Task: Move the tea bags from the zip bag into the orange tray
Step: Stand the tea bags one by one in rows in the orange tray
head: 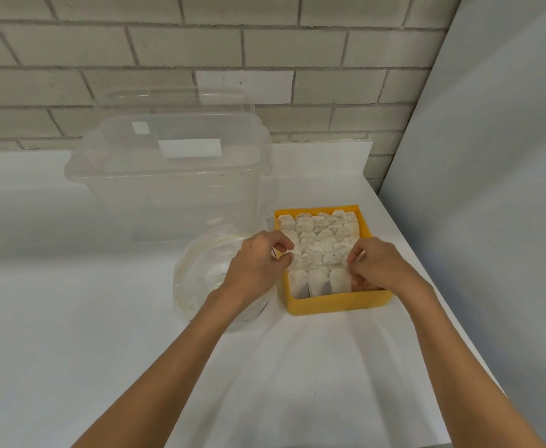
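Note:
The orange tray [336, 304] stands on the white table, packed with several rows of white tea bags [321, 237]. My left hand [258, 263] hovers at the tray's left edge, its thumb and fingers pinching a tea bag [294, 255]. My right hand [376, 265] is at the tray's near right corner, fingers curled and pinching the tea bags there. The clear zip bag [200, 276] lies crumpled on the table left of the tray, partly under my left wrist. I cannot tell whether any tea bags are left inside it.
A large clear plastic bin [168, 176] with its lid leaning behind it stands at the back left of the tray. A brick wall [330, 43] runs behind the table. A grey panel [491, 189] rises past the table's right edge.

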The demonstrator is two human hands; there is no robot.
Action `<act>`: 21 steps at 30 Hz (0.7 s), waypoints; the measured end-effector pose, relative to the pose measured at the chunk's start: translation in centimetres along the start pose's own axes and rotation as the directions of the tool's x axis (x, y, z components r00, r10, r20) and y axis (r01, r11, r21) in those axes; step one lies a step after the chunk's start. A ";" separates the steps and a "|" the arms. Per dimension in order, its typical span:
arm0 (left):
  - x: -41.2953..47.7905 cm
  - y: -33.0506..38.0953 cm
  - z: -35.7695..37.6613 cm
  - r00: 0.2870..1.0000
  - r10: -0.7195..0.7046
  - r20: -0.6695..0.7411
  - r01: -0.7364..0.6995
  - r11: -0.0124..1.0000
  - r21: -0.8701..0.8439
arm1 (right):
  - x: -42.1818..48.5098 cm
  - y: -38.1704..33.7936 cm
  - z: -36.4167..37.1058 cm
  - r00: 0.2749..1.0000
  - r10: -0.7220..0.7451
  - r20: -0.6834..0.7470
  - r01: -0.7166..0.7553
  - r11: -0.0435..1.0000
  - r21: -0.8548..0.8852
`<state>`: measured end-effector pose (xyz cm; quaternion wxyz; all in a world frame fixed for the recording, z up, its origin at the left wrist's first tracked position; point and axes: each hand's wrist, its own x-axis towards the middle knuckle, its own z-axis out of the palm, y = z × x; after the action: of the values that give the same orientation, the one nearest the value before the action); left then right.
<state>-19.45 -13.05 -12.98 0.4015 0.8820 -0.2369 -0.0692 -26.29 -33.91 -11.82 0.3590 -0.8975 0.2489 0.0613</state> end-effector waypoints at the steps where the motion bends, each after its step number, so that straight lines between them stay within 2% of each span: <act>1: -0.1 -0.2 -0.4 1.000 -0.007 -0.011 0.007 1.000 -0.011 | 0.0 -0.3 -0.2 0.999 -0.032 -0.036 0.032 0.999 0.002; 3: -0.2 -0.6 -1.4 0.999 -0.029 -0.042 0.028 0.999 -0.029 | 0.0 -1.2 -0.5 0.990 -0.121 -0.075 0.122 0.993 0.003; 7: -0.5 -2.2 -4.0 0.992 -0.103 -0.077 0.101 0.995 -0.023 | -0.6 -4.3 0.6 0.955 -0.291 -0.051 0.294 0.954 0.054; 13: -1.6 -5.8 -5.2 0.962 -0.245 0.119 0.229 0.964 0.133 | -1.4 -9.4 6.4 0.848 -0.518 0.114 0.513 0.855 0.073; 16: -2.4 -6.9 -4.6 0.948 -0.290 0.133 0.270 0.951 0.154 | -0.9 -10.2 9.1 0.812 -0.539 0.225 0.553 0.833 0.000; 18: -2.9 -7.3 -4.4 0.944 -0.307 0.123 0.284 0.943 0.174 | -0.3 -9.9 10.5 0.815 -0.502 0.290 0.541 0.838 -0.069; 21: -3.5 -7.4 -4.4 0.928 -0.307 0.209 0.268 0.943 0.196 | 0.1 -9.3 11.5 0.816 -0.471 0.335 0.538 0.831 -0.140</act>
<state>-18.44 -4.28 -15.75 0.2819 0.9226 -0.1558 -0.2125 -20.87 -20.44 -14.63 0.2887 -0.9477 -0.0631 0.1208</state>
